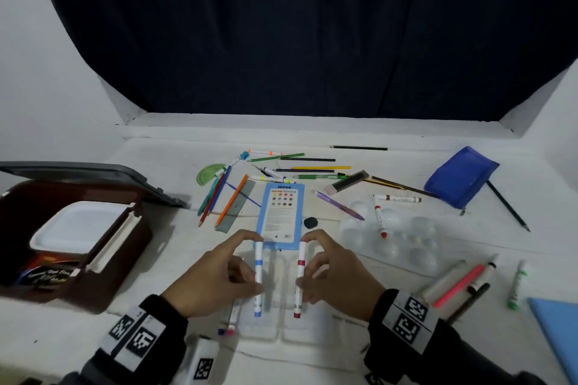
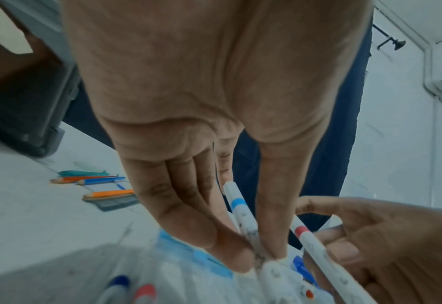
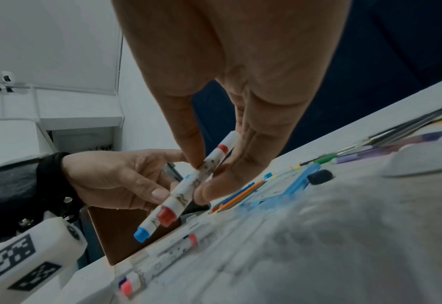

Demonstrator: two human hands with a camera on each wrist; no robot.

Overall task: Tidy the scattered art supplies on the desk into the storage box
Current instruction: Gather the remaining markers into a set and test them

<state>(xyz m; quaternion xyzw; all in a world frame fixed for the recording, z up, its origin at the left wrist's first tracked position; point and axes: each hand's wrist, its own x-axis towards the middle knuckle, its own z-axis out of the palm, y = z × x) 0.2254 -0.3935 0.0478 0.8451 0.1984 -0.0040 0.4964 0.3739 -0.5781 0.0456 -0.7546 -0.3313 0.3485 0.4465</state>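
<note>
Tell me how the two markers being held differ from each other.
The blue marker has a blue band and blue cap; the red marker has a red band and red cap. The left hand pinches the blue one, the right hand the red one. Both are white-bodied, alike in size, held side by side above the desk.

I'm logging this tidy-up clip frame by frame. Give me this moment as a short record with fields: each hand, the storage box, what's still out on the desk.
left hand: pinches a blue-capped marker, held off the desk
right hand: pinches a red-capped marker, roughly parallel to the blue one
storage box: brown, lid open, at the person's left; a white container inside
under the hands: clear plastic marker tray
still out: coloured pencils, marker pack card, blue pouch, clear palette
</note>
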